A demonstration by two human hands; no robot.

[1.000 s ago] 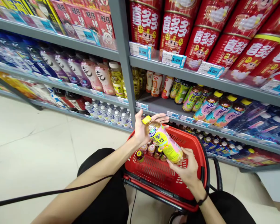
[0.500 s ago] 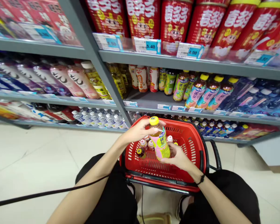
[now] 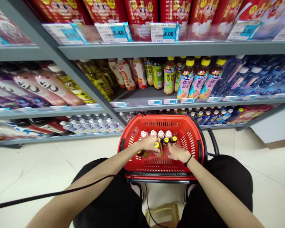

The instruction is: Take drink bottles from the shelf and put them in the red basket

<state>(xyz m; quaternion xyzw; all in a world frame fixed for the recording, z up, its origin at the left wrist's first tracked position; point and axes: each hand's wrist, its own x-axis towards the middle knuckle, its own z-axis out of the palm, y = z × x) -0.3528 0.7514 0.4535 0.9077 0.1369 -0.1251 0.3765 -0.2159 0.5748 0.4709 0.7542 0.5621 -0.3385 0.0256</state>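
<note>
Red shopping basket [image 3: 166,117], where both hands worked.
The left hand [image 3: 151,143] gripped a yellow-capped tea bottle [image 3: 158,150] mid-basket, nearer than the white-capped bottles [image 3: 161,134]; the right hand [image 3: 177,152] lay open beside another yellow-capped bottle [image 3: 166,140].

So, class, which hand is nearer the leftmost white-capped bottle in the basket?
Left. The left hand is just below and right of the white-capped bottle in view; the right hand is farther right.

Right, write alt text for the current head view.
A person's left hand grips a yellow-capped bottle in a red shopping basket, the right hand open beside it. White-capped bottles stand in a row behind; bottled drinks line the shelf beyond.
</note>
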